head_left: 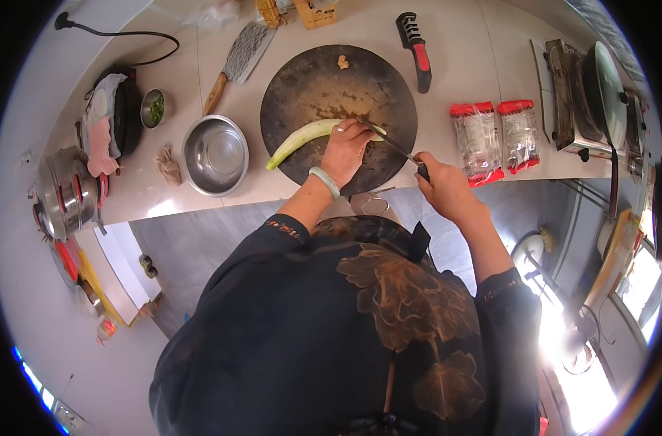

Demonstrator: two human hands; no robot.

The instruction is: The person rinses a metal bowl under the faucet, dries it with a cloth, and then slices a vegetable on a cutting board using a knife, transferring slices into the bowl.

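A long, curved, pale green peeled vegetable [304, 135] lies across a round dark chopping board [336, 76]. My left hand [348, 150], with a ring on a finger and a pale bangle at the wrist, presses on it near its right end. In my right hand [445, 185] is the black handle of a kitchen knife [391, 143]; its narrow-looking blade reaches up and left to the vegetable's right end, beside my left fingertips. Whether the edge has entered the vegetable cannot be told. A small tan piece of food [343, 62] sits near the board's far edge.
Left of the board are a steel bowl [215, 155], a cleaver [249, 52], a small bowl of chopped greens [153, 108] and a crumpled cloth [168, 165]. On its right lie a knife sharpener [417, 54] and red-ended packets [477, 143]; a gas stove [568, 98] stands farther right.
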